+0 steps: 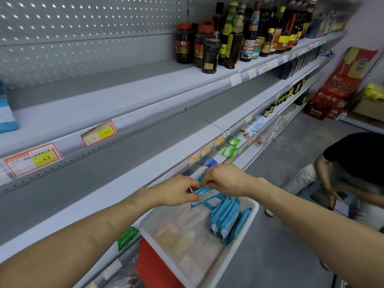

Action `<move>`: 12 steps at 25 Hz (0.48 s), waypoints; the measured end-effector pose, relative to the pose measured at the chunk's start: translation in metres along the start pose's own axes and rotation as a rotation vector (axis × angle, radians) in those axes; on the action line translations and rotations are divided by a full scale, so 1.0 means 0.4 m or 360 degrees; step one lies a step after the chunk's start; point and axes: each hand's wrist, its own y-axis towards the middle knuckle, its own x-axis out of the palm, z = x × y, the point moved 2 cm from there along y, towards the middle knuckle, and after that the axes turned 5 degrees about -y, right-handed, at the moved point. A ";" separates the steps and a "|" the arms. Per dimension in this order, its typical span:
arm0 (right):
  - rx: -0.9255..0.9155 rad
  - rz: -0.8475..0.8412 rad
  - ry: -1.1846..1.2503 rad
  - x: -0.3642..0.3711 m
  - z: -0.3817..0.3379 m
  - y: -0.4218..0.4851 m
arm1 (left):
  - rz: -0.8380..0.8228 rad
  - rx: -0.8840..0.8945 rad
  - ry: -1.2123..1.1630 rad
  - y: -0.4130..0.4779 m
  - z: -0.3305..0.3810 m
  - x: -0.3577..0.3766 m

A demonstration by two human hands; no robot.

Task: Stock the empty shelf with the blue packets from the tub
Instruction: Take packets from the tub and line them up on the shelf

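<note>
A white translucent tub (247, 229) stands below me against the shelving, with several blue packets (227, 221) upright along its far right side. Above the tub both my hands meet on one blue-and-white packet (209, 197). My left hand (176, 191) pinches its near edge between thumb and fingers. My right hand (225, 177) pinches its top edge from the other side. The packet is lifted just over the standing packets. The empty grey shelf (116, 163) runs along the left at about hand height, with nothing on it in front of me.
Dark sauce bottles (209, 53) crowd the upper shelf at the right. Price tags (33, 159) line the shelf rails. Green and blue packets (228, 146) lie on the lower shelf. A crouching person (357, 163) works on the floor at the right, near red cartons (332, 96).
</note>
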 end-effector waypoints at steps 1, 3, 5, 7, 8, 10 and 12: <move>-0.0009 0.0019 -0.0006 -0.005 -0.008 0.007 | 0.0003 -0.0030 0.0049 -0.001 -0.004 0.003; -0.0025 0.0054 -0.0028 -0.007 -0.025 0.018 | 0.0024 -0.0086 0.0142 -0.002 -0.008 0.004; -0.0017 0.0087 -0.0033 -0.002 -0.035 0.025 | 0.0059 -0.0116 0.0199 -0.005 -0.014 0.001; 0.0021 0.0103 0.0028 0.000 -0.039 0.025 | 0.0075 -0.0135 0.0213 -0.012 -0.021 -0.003; 0.0041 0.0101 0.0077 0.001 -0.040 0.022 | 0.0069 -0.0149 0.0211 -0.016 -0.024 -0.008; 0.0069 0.0073 0.0169 0.007 -0.038 0.014 | 0.0047 -0.0163 0.0220 -0.025 -0.032 -0.019; 0.0108 0.0007 0.0275 0.015 -0.029 0.004 | 0.0045 -0.0154 0.0255 -0.037 -0.037 -0.032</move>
